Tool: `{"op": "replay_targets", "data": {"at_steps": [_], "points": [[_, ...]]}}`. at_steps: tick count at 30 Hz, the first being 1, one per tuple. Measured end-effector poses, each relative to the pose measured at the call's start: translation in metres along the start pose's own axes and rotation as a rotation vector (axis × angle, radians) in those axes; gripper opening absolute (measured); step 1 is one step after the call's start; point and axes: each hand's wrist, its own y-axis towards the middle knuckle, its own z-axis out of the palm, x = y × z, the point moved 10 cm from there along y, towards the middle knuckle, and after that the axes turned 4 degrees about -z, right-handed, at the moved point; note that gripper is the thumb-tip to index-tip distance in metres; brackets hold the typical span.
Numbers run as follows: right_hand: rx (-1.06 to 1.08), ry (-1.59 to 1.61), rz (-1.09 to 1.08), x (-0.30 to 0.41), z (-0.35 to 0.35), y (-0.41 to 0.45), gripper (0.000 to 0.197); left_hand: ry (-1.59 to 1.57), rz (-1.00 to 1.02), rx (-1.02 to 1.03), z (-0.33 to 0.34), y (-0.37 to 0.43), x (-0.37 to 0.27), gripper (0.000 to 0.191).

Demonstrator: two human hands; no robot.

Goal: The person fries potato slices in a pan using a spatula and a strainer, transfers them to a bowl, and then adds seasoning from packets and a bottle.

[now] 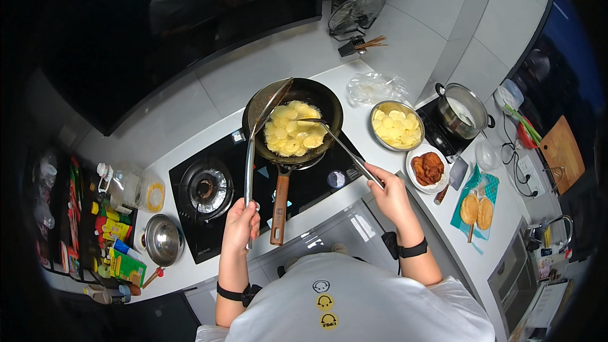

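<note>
Sliced potatoes (289, 134) sizzle in oil in a dark wok (331, 99) with a wooden handle, on the right burner of a black gas hob. My left hand (241, 222) grips the metal handle of a mesh skimmer (271, 104), whose head leans over the wok's left side. My right hand (388, 191) holds a metal ladle or turner (349, 152) by its handle, its end among the slices. Right of the wok, a steel bowl (374, 138) holds more pale slices. A white plate (444, 184) bears browned fried meat.
A pot (468, 109) stands on a black cooktop at the right, near a knife (457, 175) and split bread on a teal wrapper (493, 194). Leftward are an unlit burner (205, 190), a steel bowl (163, 241), a large plastic bottle (135, 185) and seasoning packets. A range hood overhangs the back.
</note>
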Motion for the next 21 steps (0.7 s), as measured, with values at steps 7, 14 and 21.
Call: {"op": "replay_targets", "data": {"at_steps": [7, 14, 21], "points": [[0.012, 0.106, 0.151, -0.005, -0.006, -0.007, 0.034, 0.015, -0.006, 0.002, -0.002, 0.001, -0.001, 0.016], [0.022, -0.204, -0.079, 0.035, -0.027, 0.006, 0.031, 0.081, -0.001, -0.018, -0.005, 0.009, -0.007, 0.016], [0.025, -0.5, -0.21, 0.063, -0.021, 0.009, 0.028, 0.102, 0.004, -0.023, -0.003, 0.009, -0.012, 0.017]]}}
